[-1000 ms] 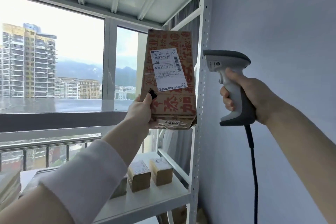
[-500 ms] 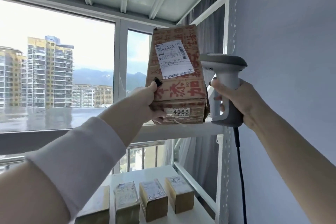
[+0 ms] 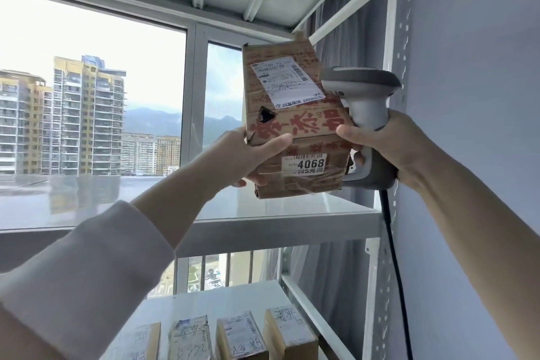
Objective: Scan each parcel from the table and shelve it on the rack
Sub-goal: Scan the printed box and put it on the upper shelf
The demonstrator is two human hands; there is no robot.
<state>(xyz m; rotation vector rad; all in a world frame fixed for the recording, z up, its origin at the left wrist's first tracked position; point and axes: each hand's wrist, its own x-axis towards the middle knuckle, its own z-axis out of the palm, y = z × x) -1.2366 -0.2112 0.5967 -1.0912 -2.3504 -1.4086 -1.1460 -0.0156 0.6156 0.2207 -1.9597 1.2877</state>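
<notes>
A brown cardboard parcel (image 3: pixel 295 123) with red characters, a white shipping label and a "4068" sticker is held upright above the rack's upper shelf (image 3: pixel 280 210). My left hand (image 3: pixel 254 155) grips its lower left corner from below. My right hand (image 3: pixel 388 149) holds a grey corded barcode scanner (image 3: pixel 365 102) by the handle, and its thumb presses against the parcel's right side. The scanner's head sits just right of the parcel, partly behind it. The parcel's bottom hangs a little above the shelf surface.
The white metal rack's right upright (image 3: pixel 391 137) stands against a grey wall (image 3: pixel 473 96). Several small taped parcels (image 3: pixel 239 336) stand in a row on the lower shelf (image 3: pixel 222 301). The scanner cable (image 3: pixel 394 272) hangs down beside the upright. A window is behind the rack.
The parcel has moved right and forward over the upper shelf and tilted. My right hand with the scanner has come in against the parcel's right side. My left hand has shifted under its corner.
</notes>
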